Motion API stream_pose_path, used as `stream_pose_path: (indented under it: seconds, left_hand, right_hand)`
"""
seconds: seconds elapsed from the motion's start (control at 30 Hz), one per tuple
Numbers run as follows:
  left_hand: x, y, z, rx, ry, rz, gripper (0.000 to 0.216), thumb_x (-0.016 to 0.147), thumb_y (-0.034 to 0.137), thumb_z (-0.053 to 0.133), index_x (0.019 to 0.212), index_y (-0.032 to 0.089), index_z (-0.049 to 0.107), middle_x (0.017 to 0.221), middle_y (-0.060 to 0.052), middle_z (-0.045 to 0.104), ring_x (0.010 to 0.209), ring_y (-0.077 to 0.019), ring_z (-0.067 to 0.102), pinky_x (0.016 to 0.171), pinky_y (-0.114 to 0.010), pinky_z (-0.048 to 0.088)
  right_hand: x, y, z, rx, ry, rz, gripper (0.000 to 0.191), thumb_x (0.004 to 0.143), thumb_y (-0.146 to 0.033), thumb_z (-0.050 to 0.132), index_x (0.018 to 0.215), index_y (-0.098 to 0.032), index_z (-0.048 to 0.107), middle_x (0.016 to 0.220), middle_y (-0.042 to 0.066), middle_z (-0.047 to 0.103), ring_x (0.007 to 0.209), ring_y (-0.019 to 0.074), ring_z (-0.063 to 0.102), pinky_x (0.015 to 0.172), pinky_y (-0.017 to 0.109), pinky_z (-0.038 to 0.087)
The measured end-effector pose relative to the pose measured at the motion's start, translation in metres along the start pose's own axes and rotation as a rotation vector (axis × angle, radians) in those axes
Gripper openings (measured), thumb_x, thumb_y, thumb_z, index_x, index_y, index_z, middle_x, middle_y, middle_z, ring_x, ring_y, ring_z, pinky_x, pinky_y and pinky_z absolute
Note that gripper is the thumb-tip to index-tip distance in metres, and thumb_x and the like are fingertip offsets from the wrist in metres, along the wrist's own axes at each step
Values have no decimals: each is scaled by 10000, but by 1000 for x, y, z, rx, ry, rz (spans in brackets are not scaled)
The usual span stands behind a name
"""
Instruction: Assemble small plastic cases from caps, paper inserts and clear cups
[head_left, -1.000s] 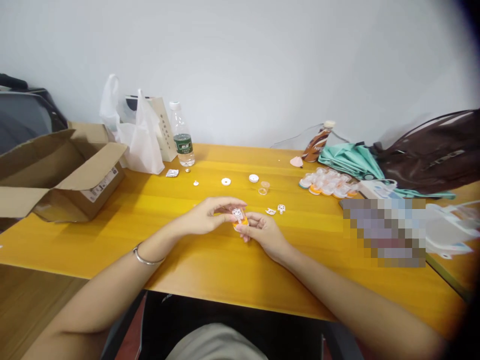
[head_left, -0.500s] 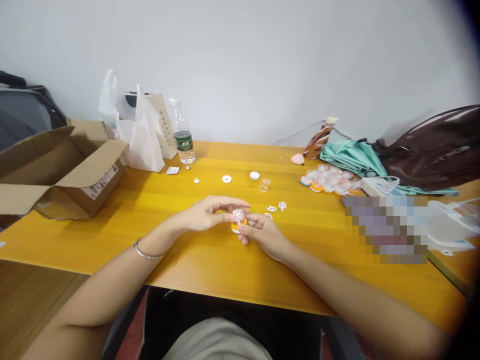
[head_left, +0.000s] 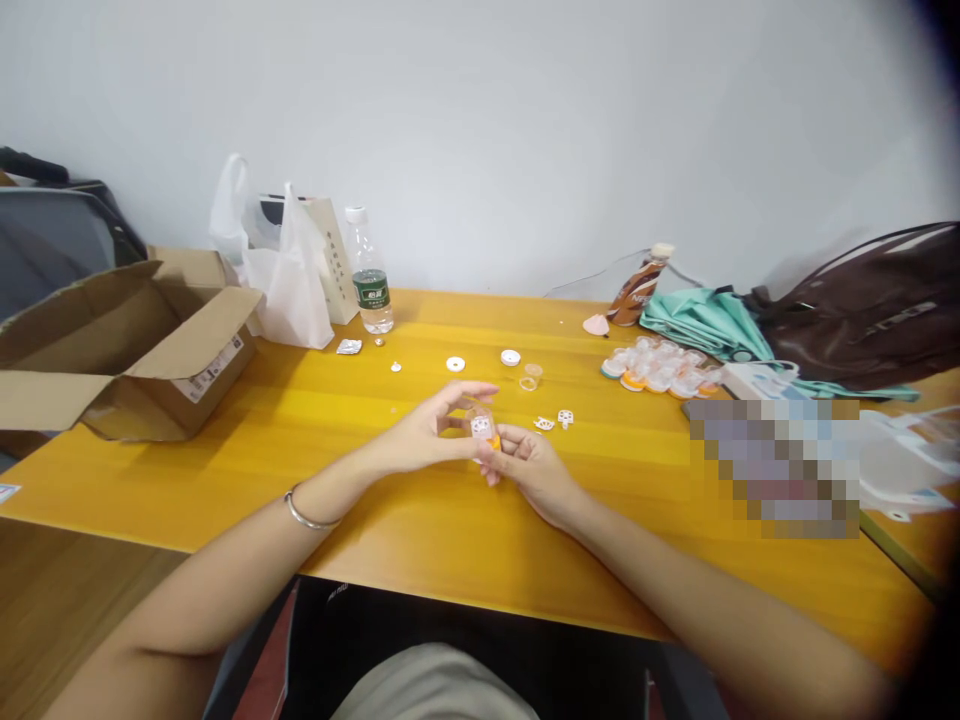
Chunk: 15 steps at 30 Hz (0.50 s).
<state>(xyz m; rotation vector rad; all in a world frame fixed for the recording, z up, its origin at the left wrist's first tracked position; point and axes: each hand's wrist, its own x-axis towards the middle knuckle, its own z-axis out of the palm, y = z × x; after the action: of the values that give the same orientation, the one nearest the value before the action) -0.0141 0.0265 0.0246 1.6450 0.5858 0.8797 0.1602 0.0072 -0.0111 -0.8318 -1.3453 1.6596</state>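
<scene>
Between my hands, over the near middle of the table, is a small clear capsule (head_left: 481, 424) with an orange base and a white cut-out piece showing in it. My right hand (head_left: 538, 470) pinches the orange base between thumb and fingers. Curved around the clear part from the other side is my left hand (head_left: 424, 428), its thumb low against the capsule and its fingers over the top. White cut-out pieces (head_left: 565, 417) lie just beyond my right hand. Farther back are a clear cup (head_left: 531, 377), a white cap (head_left: 510, 357) and a white ring (head_left: 448, 364).
An open cardboard box (head_left: 196, 360), a white plastic bag (head_left: 289, 295) and a water bottle (head_left: 372, 285) stand at the left. On the right are clustered capsules (head_left: 660, 366), a brown drink bottle (head_left: 637, 288), green cloth (head_left: 709, 320), a dark bag (head_left: 870, 300) and a blurred-out patch.
The capsule has tilted slightly in my hands, and the left fingers have opened a little around its clear part. The whole view has shifted slightly.
</scene>
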Motion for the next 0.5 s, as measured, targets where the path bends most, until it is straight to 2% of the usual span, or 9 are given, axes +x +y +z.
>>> stream_pose_path:
  seconds: [0.07, 0.13, 0.2, 0.23, 0.3, 0.37, 0.43, 0.5]
  left_hand:
    - [0, 1, 0, 26, 71, 27, 525, 706, 192, 675, 1183, 240, 462, 995, -47, 536, 916, -148, 533, 852, -319, 407]
    - [-1, 2, -2, -49, -1, 28, 524, 749, 196, 630, 1226, 250, 419, 1032, -66, 545, 917, -154, 545, 840, -328, 415]
    - [-1, 4, -2, -128, -92, 13, 534, 786, 208, 585, 1273, 271, 373, 1184, -99, 496, 1028, -188, 518, 866, -347, 411]
    - [-1, 4, -3, -137, -94, 10, 544, 781, 214, 591, 1276, 277, 374, 1253, -103, 447, 1088, -206, 486, 882, -353, 405]
    - [-1, 3, -3, -104, -8, 30, 562, 740, 216, 640, 1250, 266, 409, 1265, -96, 429, 1103, -215, 472, 889, -348, 401]
    - [0, 1, -2, -96, 38, 41, 565, 732, 218, 650, 1243, 247, 409, 1153, -93, 505, 988, -188, 532, 855, -345, 418]
    - [0, 1, -2, -157, -36, 16, 550, 778, 232, 598, 1275, 246, 365, 1107, -98, 541, 943, -181, 554, 846, -358, 424]
    - [-1, 2, -1, -196, -84, 5, 535, 792, 229, 578, 1279, 252, 360, 1192, -107, 502, 1046, -204, 516, 881, -365, 408]
  right_hand:
    - [0, -1, 0, 15, -2, -5, 194, 668, -296, 708, 758, -156, 608, 593, -35, 588, 479, 46, 495, 500, 188, 380]
    - [0, -1, 0, 30, -7, -7, 207, 661, -293, 713, 785, -161, 614, 596, -34, 589, 480, 49, 495, 501, 190, 382]
    - [-1, -1, 0, 40, -5, -12, 218, 665, -295, 709, 813, -163, 619, 595, -32, 591, 479, 50, 493, 500, 192, 383]
    - [-1, -1, 0, 42, -3, -15, 218, 668, -296, 706, 817, -162, 620, 596, -30, 593, 478, 50, 493, 499, 191, 384]
    - [-1, -2, 1, 38, -5, -18, 208, 665, -290, 708, 801, -159, 619, 601, -27, 597, 479, 49, 495, 498, 189, 387]
    - [-1, -2, 1, 34, -6, -17, 214, 657, -288, 713, 797, -158, 618, 604, -27, 596, 477, 49, 493, 496, 189, 392]
    - [-2, -3, 2, 30, 5, -16, 237, 647, -295, 718, 812, -156, 620, 609, -25, 595, 477, 53, 490, 493, 193, 397]
    - [-2, -4, 3, 27, 22, -18, 245, 645, -307, 717, 812, -155, 622, 607, -22, 592, 482, 58, 489, 492, 198, 402]
